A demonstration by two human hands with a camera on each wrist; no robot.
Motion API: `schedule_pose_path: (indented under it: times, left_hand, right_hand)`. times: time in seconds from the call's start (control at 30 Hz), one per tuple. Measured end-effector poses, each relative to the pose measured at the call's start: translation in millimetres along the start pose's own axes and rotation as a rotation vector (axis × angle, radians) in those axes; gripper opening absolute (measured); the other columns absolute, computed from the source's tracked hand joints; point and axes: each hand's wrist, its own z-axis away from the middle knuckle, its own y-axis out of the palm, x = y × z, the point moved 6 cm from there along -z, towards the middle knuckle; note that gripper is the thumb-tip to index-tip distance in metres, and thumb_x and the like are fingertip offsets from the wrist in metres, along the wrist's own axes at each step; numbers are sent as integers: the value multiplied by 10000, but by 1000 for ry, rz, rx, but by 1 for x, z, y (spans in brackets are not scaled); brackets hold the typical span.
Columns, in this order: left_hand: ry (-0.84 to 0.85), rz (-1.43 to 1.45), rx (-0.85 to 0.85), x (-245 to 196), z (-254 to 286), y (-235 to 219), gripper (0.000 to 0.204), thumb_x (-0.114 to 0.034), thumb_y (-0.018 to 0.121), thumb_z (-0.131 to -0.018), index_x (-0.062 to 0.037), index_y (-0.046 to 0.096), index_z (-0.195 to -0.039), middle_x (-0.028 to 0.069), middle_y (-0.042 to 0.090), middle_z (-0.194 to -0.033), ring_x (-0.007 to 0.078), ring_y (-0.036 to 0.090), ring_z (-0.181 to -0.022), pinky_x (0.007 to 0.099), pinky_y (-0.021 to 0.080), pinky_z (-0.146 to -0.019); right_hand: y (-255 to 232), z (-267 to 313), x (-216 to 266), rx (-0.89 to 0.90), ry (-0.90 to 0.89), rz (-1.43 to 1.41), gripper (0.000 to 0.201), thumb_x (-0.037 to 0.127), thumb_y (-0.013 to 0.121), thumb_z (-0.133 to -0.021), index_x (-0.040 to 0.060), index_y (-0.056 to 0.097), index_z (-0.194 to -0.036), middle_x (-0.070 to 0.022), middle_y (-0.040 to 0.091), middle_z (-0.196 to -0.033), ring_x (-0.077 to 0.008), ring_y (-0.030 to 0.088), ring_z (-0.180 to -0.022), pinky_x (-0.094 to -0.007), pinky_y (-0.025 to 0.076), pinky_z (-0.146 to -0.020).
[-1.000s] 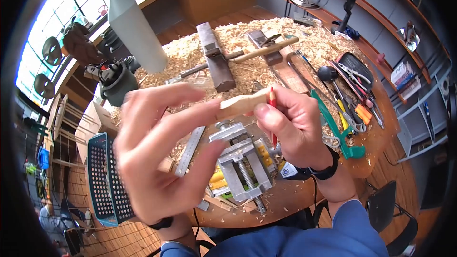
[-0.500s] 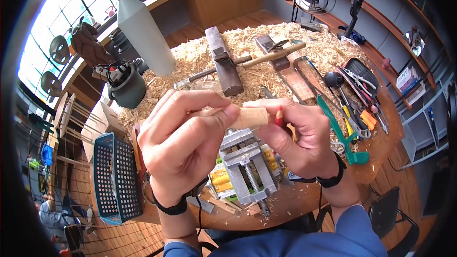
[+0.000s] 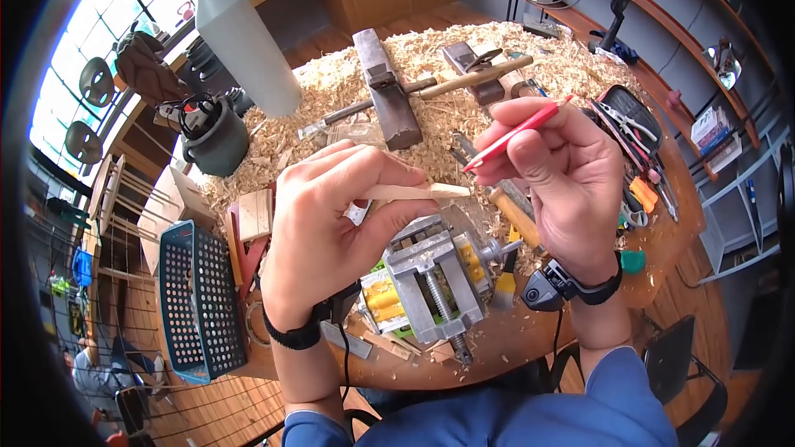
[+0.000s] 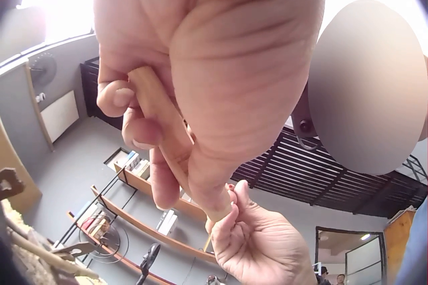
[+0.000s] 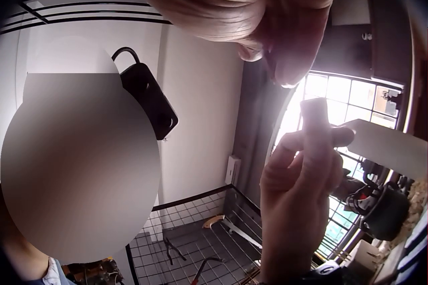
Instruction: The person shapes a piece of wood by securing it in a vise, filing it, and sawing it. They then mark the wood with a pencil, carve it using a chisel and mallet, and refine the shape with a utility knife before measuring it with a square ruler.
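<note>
Between the thumb and fingers of my left hand [image 3: 319, 228] is a short, pale carved piece of wood [image 3: 448, 190]. In the left wrist view the wood piece [image 4: 160, 114] runs lengthwise under the fingers, from the palm to the fingertips. My right hand [image 3: 580, 190] pinches a red pencil [image 3: 522, 136], slanted with its lower end just above the wood's free end. Below both hands stands a metal vise [image 3: 435, 281] on the table. In the right wrist view, the end of the wood [image 5: 314, 112] sticks up from the left fingers.
Wood shavings [image 3: 331, 74] cover the table's far part, where two hand planes [image 3: 385, 91] and a mallet lie. A large bottle [image 3: 248, 50] and a dark pot [image 3: 217, 141] stand at left, above a perforated basket [image 3: 178, 298]. Pliers [image 3: 629, 124] and other tools lie right.
My left hand has gone from blurred, spread fingers to holding the wood piece. The right hand has let go of the wood and moved right and up, turning the pencil to a slant.
</note>
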Motion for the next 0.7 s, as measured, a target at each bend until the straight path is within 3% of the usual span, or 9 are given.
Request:
schedule_pose_path:
  times: [0.1, 0.17, 0.23, 0.3, 0.43, 0.53, 0.63, 0.7]
  left_hand:
    - [16, 3, -3, 0, 0, 2, 208, -137, 912, -775, -48, 774, -902, 68, 789, -890, 252, 741, -813, 352, 572, -728]
    - [20, 3, -8, 0, 0, 2, 217, -146, 916, -767, -53, 776, -903, 67, 788, -887, 249, 738, -808, 352, 568, -723]
    - [93, -90, 11, -5, -3, 0, 307, -187, 969, -735, 4, 787, -892, 128, 796, -892, 229, 765, -815, 330, 556, -728]
    - [133, -114, -15, -6, -3, 0, 316, -207, 974, -722, -6, 792, -886, 122, 796, -891, 223, 753, -799, 330, 545, -717]
    - [190, -188, -48, -12, -2, -2, 332, -251, 981, -685, -38, 805, -870, 103, 793, -897, 211, 724, -775, 328, 524, -699]
    - [205, -203, -49, -13, -2, -3, 315, -234, 978, -682, -46, 809, -869, 89, 791, -904, 207, 714, -777, 329, 516, -692]
    - [213, -204, -52, -14, -1, -3, 309, -220, 977, -678, -48, 809, -872, 84, 790, -909, 207, 712, -782, 331, 515, -693]
    - [214, -199, -55, -14, -1, -3, 305, -215, 975, -679, -48, 809, -872, 83, 790, -908, 206, 710, -779, 332, 514, -693]
  right_hand:
    - [3, -1, -6, 53, 21, 172, 254, 212, 707, -1059, -25, 660, -1137, -154, 778, -1013, -204, 788, -927, -328, 651, -842]
    - [4, 0, -9, 52, 56, 127, 255, 216, 709, -1058, -22, 656, -1132, -148, 774, -1003, -212, 789, -942, -330, 650, -849]
    - [7, 1, -10, 52, 91, 83, 256, 221, 712, -1057, -18, 652, -1127, -142, 771, -994, -219, 791, -956, -331, 650, -857]
    - [12, 4, -11, 73, 174, -16, 210, 130, 749, -1031, -29, 662, -1138, -87, 764, -988, -113, 740, -924, -258, 600, -821]
    - [15, 7, -5, 121, 44, 80, 197, 111, 752, -1026, -39, 671, -1125, -84, 763, -987, -107, 738, -925, -251, 594, -824]
    - [18, 9, 1, 128, 21, 224, 256, 180, 768, -1016, -43, 679, -1107, -119, 771, -979, -172, 776, -931, -303, 634, -856]
    - [20, 10, 2, 114, 11, 230, 242, 166, 775, -1010, -48, 695, -1092, -117, 776, -980, -151, 765, -921, -293, 626, -854]
    - [20, 10, 1, 109, 3, 200, 194, 125, 771, -1013, -44, 700, -1076, -69, 767, -971, -95, 738, -918, -245, 592, -828]
